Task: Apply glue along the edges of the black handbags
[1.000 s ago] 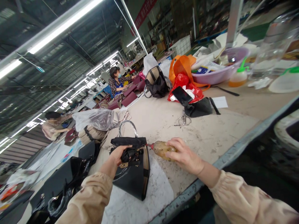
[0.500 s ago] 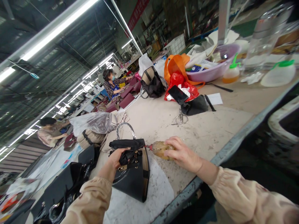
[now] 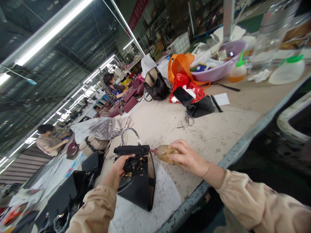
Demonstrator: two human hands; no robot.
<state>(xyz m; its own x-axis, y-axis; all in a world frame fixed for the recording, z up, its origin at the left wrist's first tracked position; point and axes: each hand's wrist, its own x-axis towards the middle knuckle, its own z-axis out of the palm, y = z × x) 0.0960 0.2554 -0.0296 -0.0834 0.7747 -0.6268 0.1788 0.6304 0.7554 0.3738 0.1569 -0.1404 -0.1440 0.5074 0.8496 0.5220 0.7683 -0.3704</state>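
Note:
A black handbag [image 3: 139,192] with gold fittings and a beige inner side rests on white paper at the table's near edge. My left hand [image 3: 121,165] grips the bag's upper part, thumb across the dark bunched material by the opening. In my right hand [image 3: 187,157] is a yellowish squeeze bottle [image 3: 165,153] with a red nozzle, held on its side. Its tip points left and meets, or nearly meets, the upper right edge of the bag; exact contact is too small to tell. The bag's wrapped handle [image 3: 131,131] stands up behind.
Scissors [image 3: 187,121], a phone [image 3: 182,95] and a black pouch [image 3: 200,106] lie farther back. Behind them are a red plastic bag [image 3: 182,82], a purple basin [image 3: 218,72] and green-topped bottles [image 3: 238,71]. More black bags [image 3: 63,194] lie left. Two co-workers [image 3: 113,87] are across the tables.
The view has shifted slightly, so the background sits a little farther left. Both hands keep their grips, and the bottle's nozzle has moved slightly left and up along the bag's edge.

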